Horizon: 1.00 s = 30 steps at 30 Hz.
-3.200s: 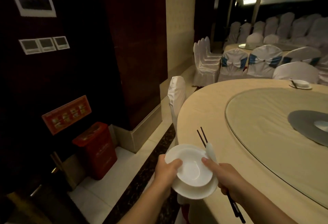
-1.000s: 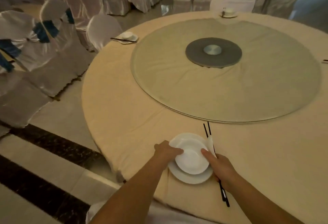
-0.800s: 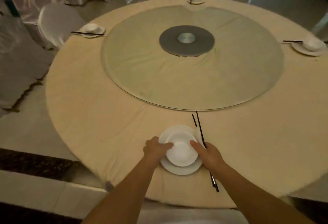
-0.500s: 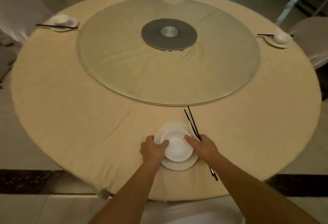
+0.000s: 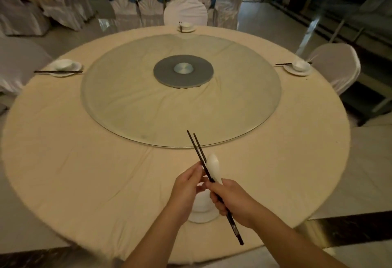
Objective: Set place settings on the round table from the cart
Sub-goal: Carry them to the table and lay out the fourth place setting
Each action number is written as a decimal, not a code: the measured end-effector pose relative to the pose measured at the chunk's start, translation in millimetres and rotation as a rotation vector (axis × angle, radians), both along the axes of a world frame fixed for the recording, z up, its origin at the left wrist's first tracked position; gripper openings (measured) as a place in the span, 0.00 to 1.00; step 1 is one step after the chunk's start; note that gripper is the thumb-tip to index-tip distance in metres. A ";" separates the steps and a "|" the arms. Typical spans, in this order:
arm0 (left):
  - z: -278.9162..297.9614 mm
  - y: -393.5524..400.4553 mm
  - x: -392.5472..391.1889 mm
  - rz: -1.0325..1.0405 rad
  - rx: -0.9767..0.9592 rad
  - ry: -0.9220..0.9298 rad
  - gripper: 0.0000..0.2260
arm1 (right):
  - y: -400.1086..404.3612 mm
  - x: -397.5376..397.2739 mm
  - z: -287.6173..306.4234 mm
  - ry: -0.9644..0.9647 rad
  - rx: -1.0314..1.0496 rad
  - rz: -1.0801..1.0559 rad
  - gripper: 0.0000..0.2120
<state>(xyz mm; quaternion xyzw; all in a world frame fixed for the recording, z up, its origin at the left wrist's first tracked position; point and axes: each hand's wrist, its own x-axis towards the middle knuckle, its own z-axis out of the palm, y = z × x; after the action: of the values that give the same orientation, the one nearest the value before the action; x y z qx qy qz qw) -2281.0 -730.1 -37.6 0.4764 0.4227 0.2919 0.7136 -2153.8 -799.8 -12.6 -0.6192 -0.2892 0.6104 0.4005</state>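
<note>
Chopsticks (image 5: 198,148) and white spoon (image 5: 213,166) gripped in right hand (image 5: 230,201) above plate (image 5: 203,214) at near table (image 5: 84,172) edge, left hand (image 5: 186,185) fingertips pinched on them, no legible writing, three other settings (image 5: 61,68) around glass turntable (image 5: 127,102), covered chairs (image 5: 335,66) beyond.

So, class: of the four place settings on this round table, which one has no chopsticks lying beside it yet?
The nearest setting, under the hands: its chopsticks are in the right hand.
</note>
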 end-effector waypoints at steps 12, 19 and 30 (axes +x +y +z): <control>0.1 13.3 -2.9 0.174 -0.164 0.010 0.07 | -19.0 7.2 -14.7 0.071 -0.135 0.158 0.17; -12.2 21.2 -0.1 0.274 -0.236 0.035 0.09 | -26.4 24.1 -22.1 -0.023 -0.153 0.095 0.12; -15.0 34.9 -36.3 0.419 -0.252 0.032 0.09 | -16.1 61.6 -41.2 -0.965 -0.042 0.299 0.13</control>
<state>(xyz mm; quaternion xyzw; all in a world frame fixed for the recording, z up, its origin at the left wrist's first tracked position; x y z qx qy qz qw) -2317.3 -695.3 -52.6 0.2900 0.5565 0.3709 0.6846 -2092.2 -816.0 -53.8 -0.7906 -0.5144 0.3110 0.1168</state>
